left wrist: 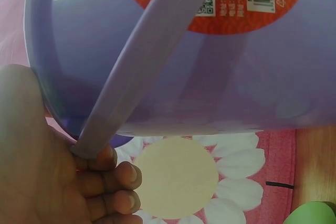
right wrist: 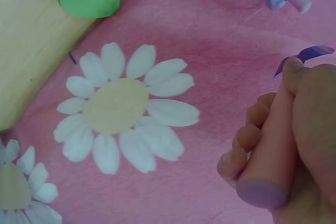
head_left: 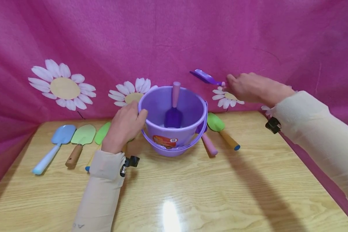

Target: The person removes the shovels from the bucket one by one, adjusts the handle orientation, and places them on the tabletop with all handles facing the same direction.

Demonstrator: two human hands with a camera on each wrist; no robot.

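Note:
A purple bucket [head_left: 188, 137] stands on the table, its handle hanging down the front. My left hand [head_left: 125, 125] grips the bucket's left rim, and the left wrist view shows the fingers curled beside the handle's end. Inside leans a purple trowel [head_left: 176, 95] with its pink handle up. My right hand [head_left: 250, 86] holds another purple trowel [head_left: 204, 76] in the air, right of and above the bucket. Its pink handle [right wrist: 273, 145] lies in the curled fingers, and the blade points toward the bucket side.
On the wooden table [head_left: 220, 193] lie a blue trowel [head_left: 63, 133], a pale green trowel [head_left: 83, 133] and a green trowel [head_left: 102, 132] partly hidden by the left arm. Right of the bucket are a pink-handled trowel [head_left: 209, 145] and a green trowel [head_left: 216, 121]. A pink flowered cloth [head_left: 174, 38] hangs behind.

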